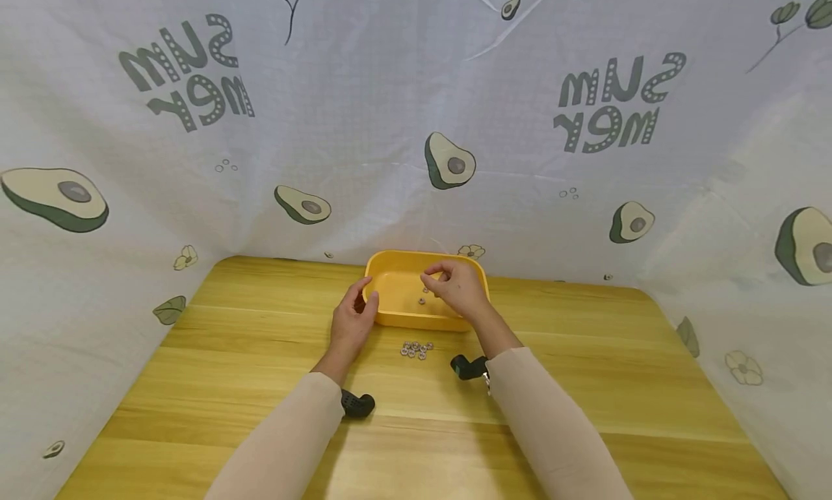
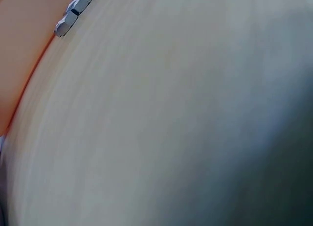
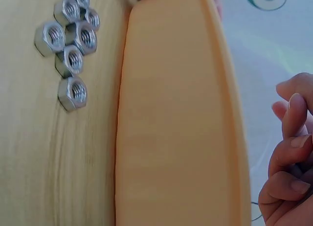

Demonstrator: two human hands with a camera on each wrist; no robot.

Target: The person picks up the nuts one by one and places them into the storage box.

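The left hand (image 1: pixel 352 326) grips the yellow rectangular plastic tray (image 1: pixel 422 320), likely steadying it; the right hand (image 1: pixel 458 289) curls above (cannot tell if loaded), silver hexagonal metal nuts (image 3: pixel 72 37) handily near.

Worn on the person's head, one camera looks forward and down, across the tabletop (image 1: pixel 585 363) to the printed cloth (image 1: pixel 364 88) behind. The left wrist's hangs close over the wood, catching the yellow tray (image 1: pixel 422 321) only at its upper left; the right wrist's, turned sideways, faces the tray's outer wall up close, sharing the nuts (image 3: pixel 73 59) with the head view.
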